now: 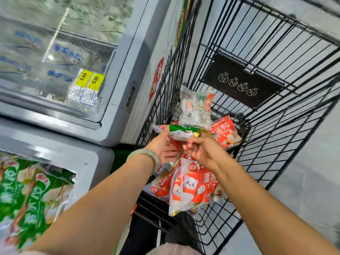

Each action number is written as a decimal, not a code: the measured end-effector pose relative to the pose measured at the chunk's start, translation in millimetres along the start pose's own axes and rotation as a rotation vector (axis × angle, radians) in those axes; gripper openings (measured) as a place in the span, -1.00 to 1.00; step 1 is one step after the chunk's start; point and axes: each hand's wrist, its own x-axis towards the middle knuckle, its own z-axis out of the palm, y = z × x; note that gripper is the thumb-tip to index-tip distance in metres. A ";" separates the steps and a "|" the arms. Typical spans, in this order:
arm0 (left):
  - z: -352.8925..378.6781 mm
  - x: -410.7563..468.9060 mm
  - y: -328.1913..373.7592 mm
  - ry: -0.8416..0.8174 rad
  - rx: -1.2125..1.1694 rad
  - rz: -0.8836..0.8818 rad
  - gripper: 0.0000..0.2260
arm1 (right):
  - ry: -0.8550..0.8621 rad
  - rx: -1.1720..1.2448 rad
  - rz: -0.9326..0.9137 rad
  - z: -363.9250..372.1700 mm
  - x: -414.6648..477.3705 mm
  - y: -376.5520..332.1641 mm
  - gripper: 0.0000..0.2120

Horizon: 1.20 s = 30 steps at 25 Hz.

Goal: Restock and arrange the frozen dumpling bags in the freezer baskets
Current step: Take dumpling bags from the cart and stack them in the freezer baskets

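Observation:
Both my hands reach into a black wire shopping cart [276, 115] holding several frozen dumpling bags. My left hand [163, 147] and my right hand [204, 150] together grip a green and white bag [182, 132], held flat above the pile. Below it lie orange-red bags, one with a bear print [191, 186] and one at the cart's far side [226, 133]. A clear bag [196, 107] stands upright against the cart's back. A pale bangle sits on my left wrist.
Chest freezers stand to the left. The near freezer [86, 162] holds green dumpling bags [27, 196]. The far freezer [117, 115] has a glass lid, blue-lettered bags inside and yellow 5.00 price tags [90, 79]. A black sign [242, 80] hangs in the cart.

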 end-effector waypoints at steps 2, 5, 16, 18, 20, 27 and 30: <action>-2.0 -13.9 -4.4 -0.081 -0.075 0.016 -0.33 | -0.128 -0.077 0.003 -0.1 -23.3 -2.0 -0.86; -7.3 -36.5 -13.1 -0.093 -0.118 0.029 -0.58 | -0.267 -0.317 0.028 0.7 -50.2 3.9 -0.86; -47.4 -113.1 -44.5 0.140 0.192 0.217 -0.79 | 0.032 -0.790 -0.045 -29.9 -92.2 -12.0 -0.77; -59.9 -132.0 -50.4 0.126 0.264 0.228 -0.76 | 0.175 -0.728 -0.102 -26.0 -92.8 -8.7 -0.74; -76.0 -155.5 -61.9 0.132 0.286 0.257 -0.80 | 0.182 -0.751 -0.111 -5.0 -95.8 8.9 -0.74; -153.9 -252.5 -102.2 0.009 0.144 0.369 -0.70 | -0.033 -0.958 -0.136 104.0 -111.2 108.3 -0.80; -191.9 -288.1 -126.8 0.012 0.135 0.462 -0.69 | -0.050 -0.927 -0.196 141.1 -121.0 147.9 -0.76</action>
